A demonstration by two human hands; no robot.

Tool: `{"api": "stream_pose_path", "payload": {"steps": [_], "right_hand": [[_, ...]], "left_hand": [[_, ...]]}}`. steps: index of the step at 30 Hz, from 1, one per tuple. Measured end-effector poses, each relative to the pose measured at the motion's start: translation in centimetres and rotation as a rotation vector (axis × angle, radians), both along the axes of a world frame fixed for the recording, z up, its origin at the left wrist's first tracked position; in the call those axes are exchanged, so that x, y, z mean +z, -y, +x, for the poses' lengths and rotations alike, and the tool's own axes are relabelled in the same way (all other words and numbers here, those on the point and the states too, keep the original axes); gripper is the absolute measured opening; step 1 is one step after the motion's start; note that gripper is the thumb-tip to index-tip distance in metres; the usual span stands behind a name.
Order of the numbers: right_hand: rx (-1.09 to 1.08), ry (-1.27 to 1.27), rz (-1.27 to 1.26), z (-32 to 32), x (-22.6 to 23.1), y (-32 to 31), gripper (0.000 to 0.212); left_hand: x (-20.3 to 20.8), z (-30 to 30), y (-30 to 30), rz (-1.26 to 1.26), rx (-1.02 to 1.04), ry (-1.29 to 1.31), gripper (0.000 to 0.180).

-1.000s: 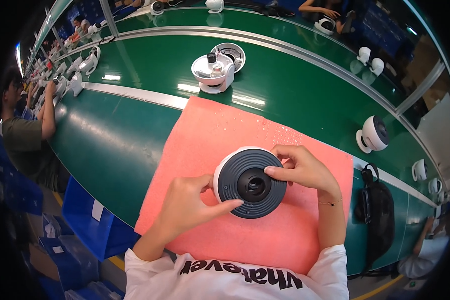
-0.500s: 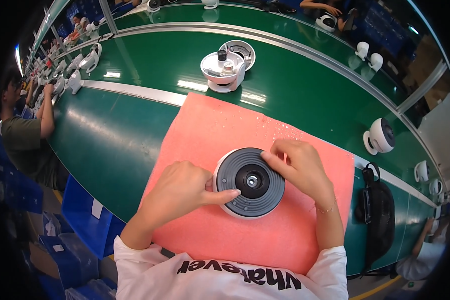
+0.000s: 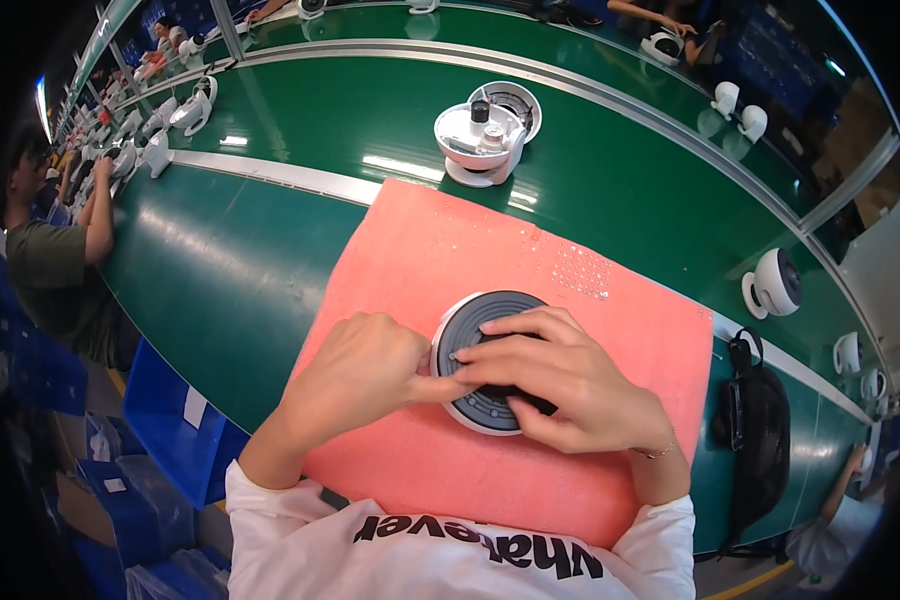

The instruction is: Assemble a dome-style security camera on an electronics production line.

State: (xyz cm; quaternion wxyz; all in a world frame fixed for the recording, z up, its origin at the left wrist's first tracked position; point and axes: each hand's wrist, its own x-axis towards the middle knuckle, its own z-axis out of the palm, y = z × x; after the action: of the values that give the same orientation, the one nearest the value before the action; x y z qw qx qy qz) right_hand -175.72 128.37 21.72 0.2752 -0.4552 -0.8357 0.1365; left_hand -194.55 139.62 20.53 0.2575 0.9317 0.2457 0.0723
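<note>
A round white camera base [image 3: 480, 300] with a grey, ridged underside faces up on a pink foam mat [image 3: 390, 250]. My left hand [image 3: 360, 375] grips its left edge, with the thumb reaching over the grey face. Spread across that face is my right hand [image 3: 570, 385]; its fingertips touch the left part of the ridges, close to my left thumb. The dark centre of the base is mostly covered by the right hand. Small clear dots [image 3: 582, 272] lie in rows beyond the base, and any dot under my fingertips is too small to make out.
On the green conveyor [image 3: 360, 110] ahead stands an opened white camera [image 3: 478, 140]; another white camera [image 3: 775, 282] stands to the right. A black bag [image 3: 758, 440] lies at the right edge. A blue bin [image 3: 175, 420] sits lower left, near a co-worker [image 3: 55, 260].
My right hand has moved left from the base's upper right edge and now covers its middle. The opened camera on the conveyor has shifted right. My left hand keeps its hold.
</note>
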Motion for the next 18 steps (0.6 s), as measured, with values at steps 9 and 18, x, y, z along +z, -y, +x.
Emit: {"api": "stream_pose_path", "payload": {"steps": [9,18], "right_hand": [[0.042,-0.155,0.060,-1.1,-1.3,-0.9,0.031],[-0.473,-0.388,-0.432,-0.3,-1.8,-3.3,0.040]], "left_hand": [[0.8,-1.1,-0.6,0.032,-0.010,-0.094,0.063],[-2.4,-2.5,-1.4,-0.709,0.079,0.010,0.060]]}}
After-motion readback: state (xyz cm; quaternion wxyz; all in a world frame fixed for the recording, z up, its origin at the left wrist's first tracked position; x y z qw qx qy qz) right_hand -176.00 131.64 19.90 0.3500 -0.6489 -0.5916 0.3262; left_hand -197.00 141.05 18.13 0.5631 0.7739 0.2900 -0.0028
